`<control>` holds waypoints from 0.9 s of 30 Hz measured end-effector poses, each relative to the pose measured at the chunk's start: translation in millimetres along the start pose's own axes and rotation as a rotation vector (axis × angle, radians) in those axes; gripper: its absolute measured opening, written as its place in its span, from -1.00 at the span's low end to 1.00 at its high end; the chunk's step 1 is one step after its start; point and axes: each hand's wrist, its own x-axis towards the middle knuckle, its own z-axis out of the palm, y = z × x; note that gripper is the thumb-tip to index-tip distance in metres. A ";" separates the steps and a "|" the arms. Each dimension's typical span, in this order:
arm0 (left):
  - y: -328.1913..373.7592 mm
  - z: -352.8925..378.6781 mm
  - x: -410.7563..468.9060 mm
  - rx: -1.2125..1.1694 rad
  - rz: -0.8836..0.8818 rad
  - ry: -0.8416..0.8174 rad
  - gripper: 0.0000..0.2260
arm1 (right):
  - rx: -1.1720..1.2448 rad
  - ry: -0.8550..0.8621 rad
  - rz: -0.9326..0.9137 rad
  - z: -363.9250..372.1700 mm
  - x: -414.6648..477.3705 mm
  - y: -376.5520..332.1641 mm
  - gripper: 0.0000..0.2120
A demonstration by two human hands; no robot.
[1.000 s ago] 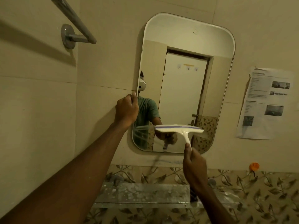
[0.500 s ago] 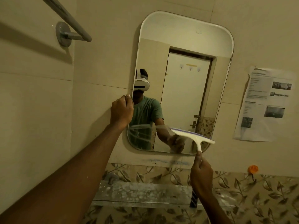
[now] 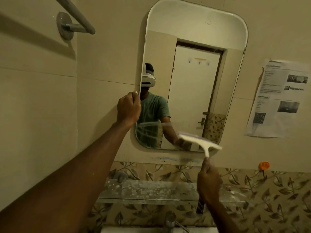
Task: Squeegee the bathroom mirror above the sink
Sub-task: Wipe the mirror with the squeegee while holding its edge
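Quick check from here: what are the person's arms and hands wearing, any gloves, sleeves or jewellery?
Both are bare: the left hand and right hand wear no gloves, and no watch or bracelet shows. Both forearms are uncovered to the frame edge. The mirror reflection shows a short-sleeved green T-shirt.

Above our grip on the squeegee (image 3: 200, 141) the mirror (image 3: 193, 84) lies open; our left hand (image 3: 128, 109) blocks its left edge.

White squeegee (image 3: 200, 142) (tilted) low on mirror (image 3: 190, 78)
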 end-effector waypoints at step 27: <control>-4.8 -8.7 5.3 -0.122 -0.020 -0.136 -0.67 | 0.051 0.004 -0.196 24.5 20.9 -115.1 -0.47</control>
